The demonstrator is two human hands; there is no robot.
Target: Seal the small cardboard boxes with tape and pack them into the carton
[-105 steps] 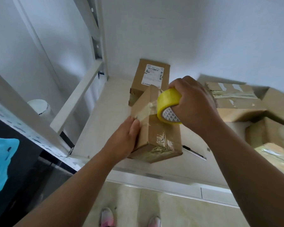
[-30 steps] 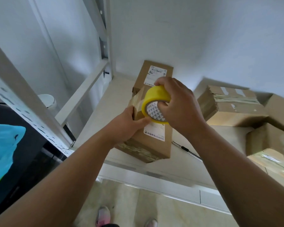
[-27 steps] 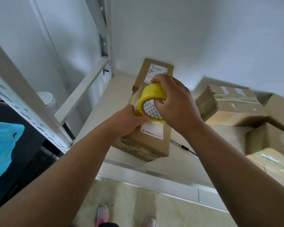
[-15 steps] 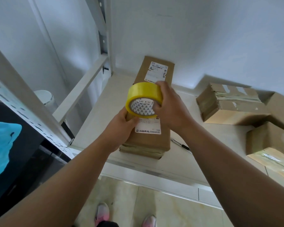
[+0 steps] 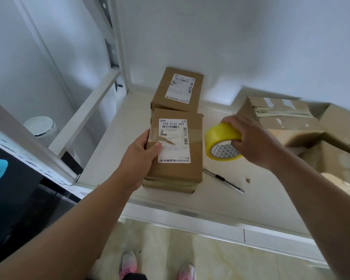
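1. Cardboard box (image 5: 177, 150) is lying flat, long axis pointing away — left hand (image 5: 138, 158) gripping its left edge.
2. Right hand (image 5: 251, 141) is gripping the yellow tape roll (image 5: 222, 141), just right of the box.

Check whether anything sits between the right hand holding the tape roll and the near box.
Nothing visible does. The tape roll in the right hand is just right of the near box, which the left hand grips at its left edge. The knife lies on the shelf nearer the person, off that line.
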